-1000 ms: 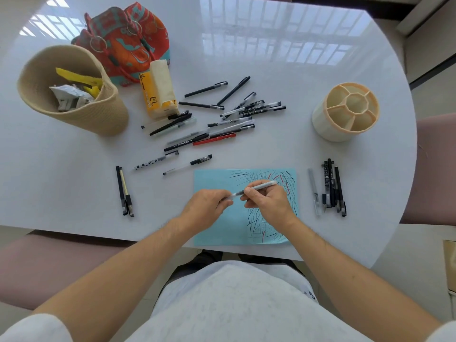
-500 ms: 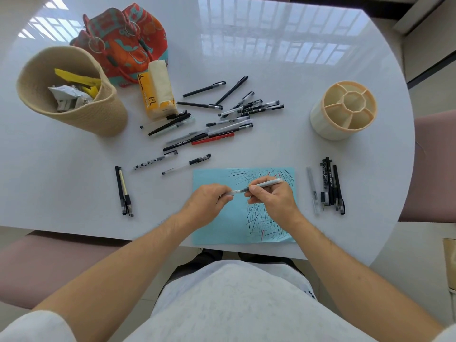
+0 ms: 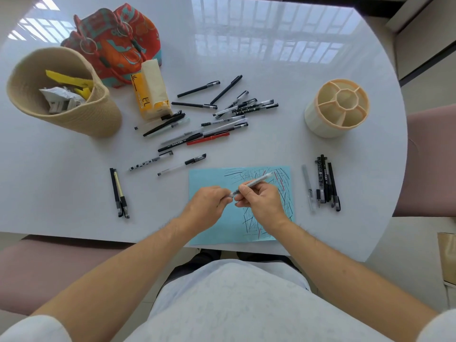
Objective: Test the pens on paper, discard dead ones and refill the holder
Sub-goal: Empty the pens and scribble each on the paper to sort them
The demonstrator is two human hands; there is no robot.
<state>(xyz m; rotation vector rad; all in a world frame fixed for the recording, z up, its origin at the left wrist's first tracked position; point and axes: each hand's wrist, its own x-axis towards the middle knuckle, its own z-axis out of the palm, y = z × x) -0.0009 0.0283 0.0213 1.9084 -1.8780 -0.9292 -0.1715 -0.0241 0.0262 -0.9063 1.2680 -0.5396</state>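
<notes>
Pens (image 3: 217, 119) scattered beyond paper (image 3: 212, 233); holder (image 3: 318, 119) right.

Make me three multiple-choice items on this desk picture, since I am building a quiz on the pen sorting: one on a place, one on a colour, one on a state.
1. Where does the pen holder stand?
A. at the far right of the table
B. on the blue paper
C. inside the woven basket

2. What colour is the paper under the hands?
A. white
B. light blue
C. yellow

3. What is in the pen holder's compartments?
A. many pens
B. crumpled paper
C. nothing that can be seen

Answers:
1. A: it stands alone on the right side, beyond the small row of pens.
2. B: the sheet is light blue, with black and red scribbles.
3. C: every compartment that shows looks empty, while the left hand and right hand both hold one grey pen over the paper.
</notes>
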